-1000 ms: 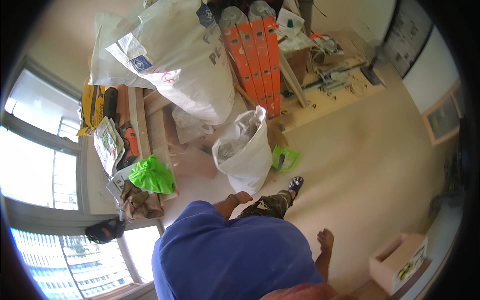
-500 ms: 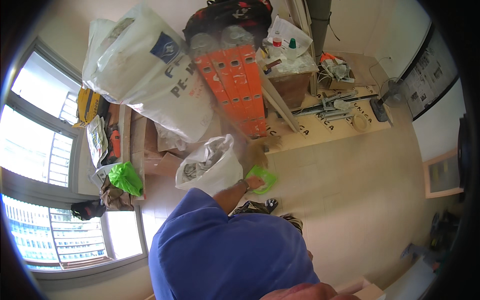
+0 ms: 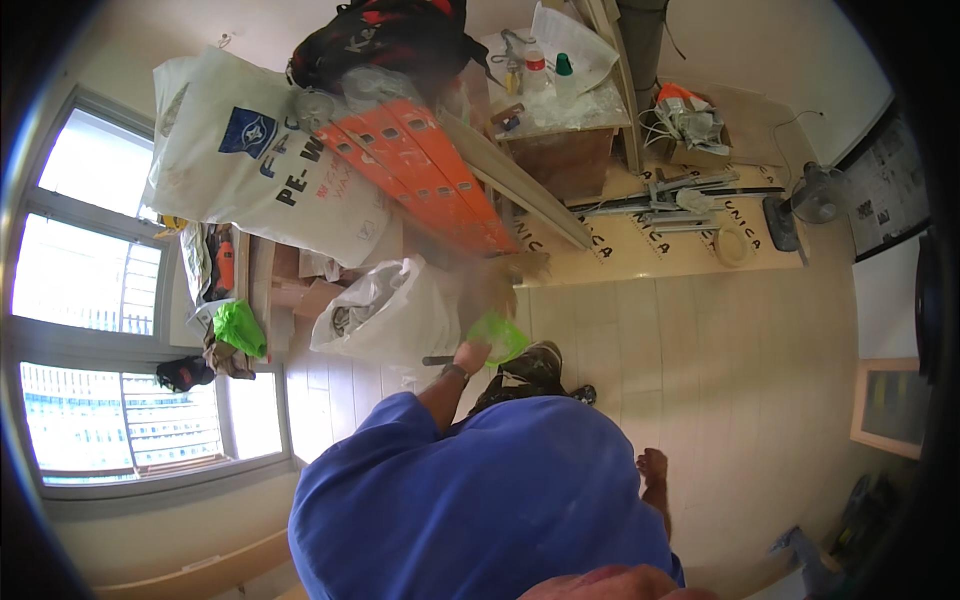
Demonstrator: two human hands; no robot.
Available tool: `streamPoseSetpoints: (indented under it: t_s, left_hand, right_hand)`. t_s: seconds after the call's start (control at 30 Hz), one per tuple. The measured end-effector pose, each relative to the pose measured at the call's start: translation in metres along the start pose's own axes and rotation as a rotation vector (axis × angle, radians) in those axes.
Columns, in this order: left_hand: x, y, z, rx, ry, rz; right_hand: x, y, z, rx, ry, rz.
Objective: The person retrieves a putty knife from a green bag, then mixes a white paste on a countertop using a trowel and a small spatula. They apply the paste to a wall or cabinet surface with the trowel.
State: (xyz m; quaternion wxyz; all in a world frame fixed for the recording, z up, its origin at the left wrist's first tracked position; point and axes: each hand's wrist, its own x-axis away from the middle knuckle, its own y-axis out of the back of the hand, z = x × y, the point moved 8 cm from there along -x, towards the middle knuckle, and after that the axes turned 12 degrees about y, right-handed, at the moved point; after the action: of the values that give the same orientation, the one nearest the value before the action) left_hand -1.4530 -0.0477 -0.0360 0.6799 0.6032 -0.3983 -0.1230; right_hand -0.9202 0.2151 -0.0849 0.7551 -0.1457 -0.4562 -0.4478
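My left hand [image 3: 472,356] is closed around a bright green dustpan [image 3: 503,338], low in front of my body. A short dark handle [image 3: 437,360] sticks out behind that hand. Just left of the dustpan stands an open white plastic bag [image 3: 415,325] with greyish rubble [image 3: 350,318] inside. Beyond the dustpan is a tan, bristly shape [image 3: 522,268], blurred, perhaps a brush head. My right hand [image 3: 652,466] hangs by my right side with its fingers curled and nothing seen in it.
A large white sack [image 3: 260,170] leans beside an orange folding ladder [image 3: 420,170]. Metal strips [image 3: 690,205] and a cream ring [image 3: 733,246] lie on a board. A fan [image 3: 800,205] stands at right. Green cloth [image 3: 240,330] hangs near the window.
My left hand and the dustpan have moved left and a little nearer the white bag. My right hand has come into clear view. The head view has shifted.
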Motion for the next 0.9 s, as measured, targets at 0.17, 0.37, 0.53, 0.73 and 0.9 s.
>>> streamPoseSetpoints:
  t_s: [0.17,0.37,0.53,0.73,0.9]
  left_hand:
    - [-0.019,0.206,0.006,0.919,0.544,-0.601]
    - [-0.043,0.461,0.031,0.405,0.587,-1.401]
    - [-0.047,0.634,-0.034,0.103,0.332,-1.814]
    - [-0.133,0.683,-0.035,0.140,0.354,-1.622]
    - [-0.161,0.691,-0.038,-0.055,0.433,-1.500]
  right_hand:
    - [-0.087,0.052,0.088,0.008,0.051,0.042]
    - [-0.137,0.033,0.249,0.127,0.269,0.032]
    - [-0.175,0.023,0.353,0.262,0.324,0.133]
    - [-0.231,0.014,0.414,0.243,0.279,0.138]
    - [-0.269,-0.024,0.507,0.314,0.424,0.198]
